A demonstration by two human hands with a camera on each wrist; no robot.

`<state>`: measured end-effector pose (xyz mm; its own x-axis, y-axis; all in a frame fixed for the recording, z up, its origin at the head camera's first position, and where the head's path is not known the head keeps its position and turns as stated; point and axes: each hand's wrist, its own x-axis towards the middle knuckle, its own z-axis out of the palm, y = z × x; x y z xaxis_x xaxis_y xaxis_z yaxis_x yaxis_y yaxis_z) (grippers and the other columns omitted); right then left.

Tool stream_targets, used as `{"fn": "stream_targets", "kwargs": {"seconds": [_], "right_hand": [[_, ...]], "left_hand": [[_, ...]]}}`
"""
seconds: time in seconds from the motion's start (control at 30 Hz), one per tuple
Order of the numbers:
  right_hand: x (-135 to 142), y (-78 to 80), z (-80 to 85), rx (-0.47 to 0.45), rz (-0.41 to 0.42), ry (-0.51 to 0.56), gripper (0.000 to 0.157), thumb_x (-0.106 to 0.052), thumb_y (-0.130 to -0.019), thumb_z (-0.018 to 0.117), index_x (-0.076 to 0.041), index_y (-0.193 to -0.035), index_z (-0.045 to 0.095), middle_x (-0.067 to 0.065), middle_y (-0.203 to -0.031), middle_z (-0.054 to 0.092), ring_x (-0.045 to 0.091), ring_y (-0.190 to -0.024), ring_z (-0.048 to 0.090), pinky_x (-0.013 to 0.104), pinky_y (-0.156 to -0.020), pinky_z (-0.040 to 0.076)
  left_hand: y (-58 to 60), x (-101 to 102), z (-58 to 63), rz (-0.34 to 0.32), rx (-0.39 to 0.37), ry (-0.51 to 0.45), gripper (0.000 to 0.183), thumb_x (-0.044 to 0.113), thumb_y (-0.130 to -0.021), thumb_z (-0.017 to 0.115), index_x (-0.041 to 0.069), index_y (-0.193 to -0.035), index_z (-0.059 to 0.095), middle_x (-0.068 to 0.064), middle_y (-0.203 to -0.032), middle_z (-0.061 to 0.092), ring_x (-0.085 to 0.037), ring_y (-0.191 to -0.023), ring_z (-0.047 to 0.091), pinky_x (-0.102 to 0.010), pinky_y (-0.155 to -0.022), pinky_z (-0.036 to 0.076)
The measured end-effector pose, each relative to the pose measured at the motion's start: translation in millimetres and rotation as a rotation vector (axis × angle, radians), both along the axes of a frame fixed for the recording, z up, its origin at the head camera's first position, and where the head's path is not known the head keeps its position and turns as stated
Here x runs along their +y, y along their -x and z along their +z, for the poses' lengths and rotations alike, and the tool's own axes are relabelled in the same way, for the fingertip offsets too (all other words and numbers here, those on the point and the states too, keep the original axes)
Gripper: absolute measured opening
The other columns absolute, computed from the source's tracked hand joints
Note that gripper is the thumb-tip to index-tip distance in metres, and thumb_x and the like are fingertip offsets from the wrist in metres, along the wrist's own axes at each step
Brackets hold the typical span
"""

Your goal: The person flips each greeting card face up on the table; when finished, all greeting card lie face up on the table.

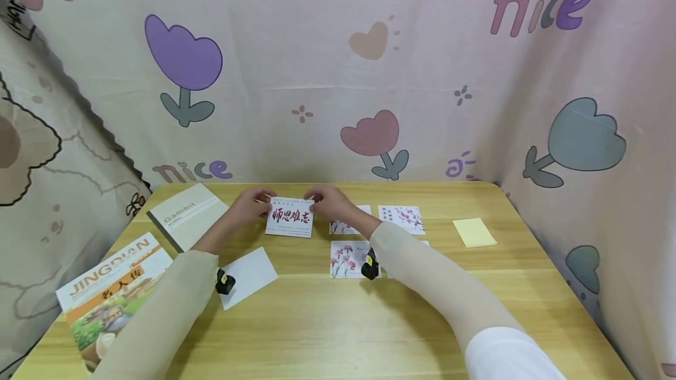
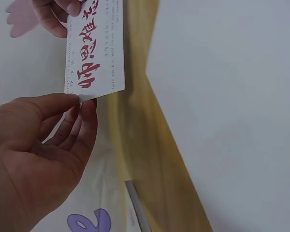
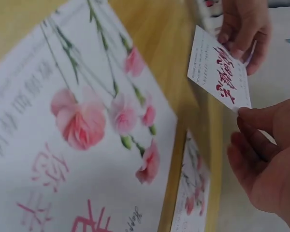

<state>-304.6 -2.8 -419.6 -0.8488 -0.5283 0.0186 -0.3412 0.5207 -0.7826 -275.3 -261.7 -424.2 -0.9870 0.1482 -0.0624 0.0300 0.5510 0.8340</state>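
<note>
A white greeting card [image 1: 289, 216] with red brush characters is held between both hands at the back of the table, printed side facing the head camera. The left hand [image 1: 252, 204] pinches its left edge between thumb and fingers; in the left wrist view the thumb lies on the printed face [image 2: 90, 43]. At the opposite edge, the right hand [image 1: 328, 199] pinches a corner of the card, as the right wrist view shows. Below the left wrist lies a blank white card [image 1: 249, 279]. Under the right forearm are flower-printed cards [image 1: 345, 258], partly hidden by the arm.
A plum-blossom card [image 1: 404, 220] and a yellow sticky-note pad [image 1: 475, 233] lie to the right. On the left are a pale Gambit notebook [image 1: 187, 214] and a colourful book [image 1: 113, 292]. A printed curtain [image 1: 296, 63] hangs behind the wooden table [image 1: 338, 327].
</note>
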Motion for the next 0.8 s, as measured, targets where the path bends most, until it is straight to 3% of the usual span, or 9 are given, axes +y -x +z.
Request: {"fn": "stream_targets", "kwargs": {"seconds": [0.17,0.33,0.8], "right_hand": [[-3,8.3,-8.8,0.072,0.007,-0.134,0.03,-0.012,-0.098,0.065,-0.015,-0.128,0.067,0.0,-0.111,0.065,0.015,-0.095,0.059,0.024,-0.074,0.052],[1,15.2,-14.4,0.146,0.003,-0.248,0.029,-0.015,-0.097,0.068,-0.014,-0.125,0.068,0.0,-0.111,0.068,0.012,-0.092,0.062,0.023,-0.077,0.053],[8,17.9,-15.4,0.187,-0.008,-0.329,0.026,-0.016,-0.094,0.073,-0.012,-0.119,0.072,0.003,-0.115,0.071,0.016,-0.098,0.064,0.031,-0.093,0.053]], "left_hand": [[13.4,-1,-9.7,-0.025,-0.016,0.086,0.031,0.0,-0.097,0.056,-0.002,-0.127,0.059,-0.02,-0.108,0.059,-0.023,-0.083,0.059,-0.027,-0.066,0.053],[19.9,4,-10.7,-0.055,-0.009,0.201,0.029,0.006,-0.096,0.06,0.001,-0.125,0.062,-0.016,-0.107,0.061,-0.023,-0.084,0.054,-0.028,-0.065,0.047],[22.5,17,-7.7,-0.102,-0.004,0.274,0.026,0.004,-0.096,0.063,-0.003,-0.121,0.064,-0.016,-0.105,0.062,-0.025,-0.092,0.054,-0.029,-0.075,0.046]]}}
